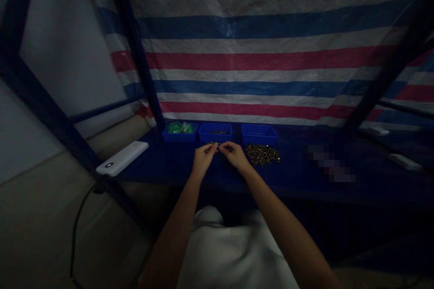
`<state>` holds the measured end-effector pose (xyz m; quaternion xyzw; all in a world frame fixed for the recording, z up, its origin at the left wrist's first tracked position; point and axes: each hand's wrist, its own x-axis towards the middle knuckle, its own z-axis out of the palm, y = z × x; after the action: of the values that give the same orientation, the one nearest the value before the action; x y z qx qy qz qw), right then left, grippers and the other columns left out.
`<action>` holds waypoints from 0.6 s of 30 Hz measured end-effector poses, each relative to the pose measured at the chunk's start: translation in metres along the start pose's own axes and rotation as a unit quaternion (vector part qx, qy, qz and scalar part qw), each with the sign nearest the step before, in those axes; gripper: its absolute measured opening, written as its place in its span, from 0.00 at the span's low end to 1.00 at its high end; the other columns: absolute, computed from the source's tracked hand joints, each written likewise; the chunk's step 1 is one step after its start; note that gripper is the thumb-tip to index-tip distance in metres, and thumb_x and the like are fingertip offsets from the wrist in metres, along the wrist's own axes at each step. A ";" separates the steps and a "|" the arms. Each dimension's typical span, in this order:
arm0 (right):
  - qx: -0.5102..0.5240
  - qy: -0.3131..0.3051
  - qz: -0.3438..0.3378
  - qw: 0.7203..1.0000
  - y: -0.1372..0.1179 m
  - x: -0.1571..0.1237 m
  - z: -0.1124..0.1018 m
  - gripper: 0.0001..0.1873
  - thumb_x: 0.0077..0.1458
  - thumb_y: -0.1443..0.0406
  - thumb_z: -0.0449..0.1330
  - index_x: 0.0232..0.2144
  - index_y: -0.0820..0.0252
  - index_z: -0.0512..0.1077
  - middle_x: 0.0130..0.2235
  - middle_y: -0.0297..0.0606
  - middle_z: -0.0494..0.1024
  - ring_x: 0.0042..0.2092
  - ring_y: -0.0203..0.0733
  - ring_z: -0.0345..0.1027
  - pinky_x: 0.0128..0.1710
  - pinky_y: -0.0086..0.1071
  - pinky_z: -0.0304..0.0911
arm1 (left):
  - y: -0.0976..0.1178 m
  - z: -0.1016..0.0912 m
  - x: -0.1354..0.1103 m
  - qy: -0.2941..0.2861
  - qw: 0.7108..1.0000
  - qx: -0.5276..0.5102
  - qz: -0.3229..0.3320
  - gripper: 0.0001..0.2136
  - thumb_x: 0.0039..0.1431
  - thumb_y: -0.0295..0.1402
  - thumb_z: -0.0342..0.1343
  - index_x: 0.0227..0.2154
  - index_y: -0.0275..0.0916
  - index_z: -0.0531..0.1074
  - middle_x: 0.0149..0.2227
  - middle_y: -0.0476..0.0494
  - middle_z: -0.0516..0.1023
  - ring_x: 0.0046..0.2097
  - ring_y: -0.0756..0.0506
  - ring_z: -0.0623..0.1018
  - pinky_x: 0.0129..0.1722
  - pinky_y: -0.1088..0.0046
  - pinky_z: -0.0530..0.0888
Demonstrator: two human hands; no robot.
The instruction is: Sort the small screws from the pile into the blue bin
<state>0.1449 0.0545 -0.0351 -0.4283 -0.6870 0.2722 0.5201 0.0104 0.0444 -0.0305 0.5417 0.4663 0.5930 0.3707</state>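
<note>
My left hand [204,155] and my right hand [233,152] meet over the dark blue table [176,167], fingertips pinched together on a small thin metal part [217,145] that is too dim to name. Just right of my right hand lies a heap of small brass-coloured parts [261,154]. Behind my hands stand three blue trays: the left tray [180,132] holds green pieces, the middle tray [215,132] holds a few dark metal pieces, and the contents of the right tray [259,134] are hidden.
A white flat device [122,158] with a cable lies at the table's left corner. A striped red, white and blue tarp [264,54] hangs behind the table. Dark blue frame bars [135,49] rise at the left and right. Two white objects [403,161] lie at the far right.
</note>
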 end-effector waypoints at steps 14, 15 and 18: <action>-0.002 0.053 -0.067 0.996 -0.013 -0.001 -0.008 0.09 0.48 0.60 0.58 0.28 0.59 0.74 0.31 0.37 0.73 0.32 0.36 0.65 0.33 0.30 0.61 | 0.002 0.006 -0.006 -0.036 0.966 0.182 0.182 0.06 0.49 0.32 0.54 0.24 0.39 0.75 0.24 0.47 0.71 0.26 0.51 0.68 0.29 0.75 0.64; 0.003 0.067 -0.059 0.996 -0.012 0.001 -0.009 0.09 0.47 0.60 0.59 0.27 0.59 0.74 0.30 0.37 0.73 0.31 0.35 0.65 0.33 0.30 0.61 | 0.000 0.007 -0.005 -0.041 0.967 0.176 0.178 0.06 0.49 0.33 0.54 0.25 0.39 0.75 0.25 0.46 0.72 0.27 0.51 0.68 0.29 0.75 0.64; 0.031 0.110 -0.020 0.993 -0.009 0.006 -0.010 0.10 0.46 0.59 0.60 0.26 0.59 0.74 0.28 0.35 0.73 0.30 0.36 0.65 0.34 0.31 0.61 | -0.004 0.008 -0.004 -0.058 0.975 0.139 0.162 0.08 0.49 0.36 0.55 0.28 0.38 0.76 0.28 0.44 0.74 0.29 0.50 0.70 0.30 0.75 0.66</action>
<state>0.1508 0.0547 -0.0223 -0.4257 -0.6253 0.2341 0.6107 0.0185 0.0430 -0.0356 0.6901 0.4280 0.5419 0.2168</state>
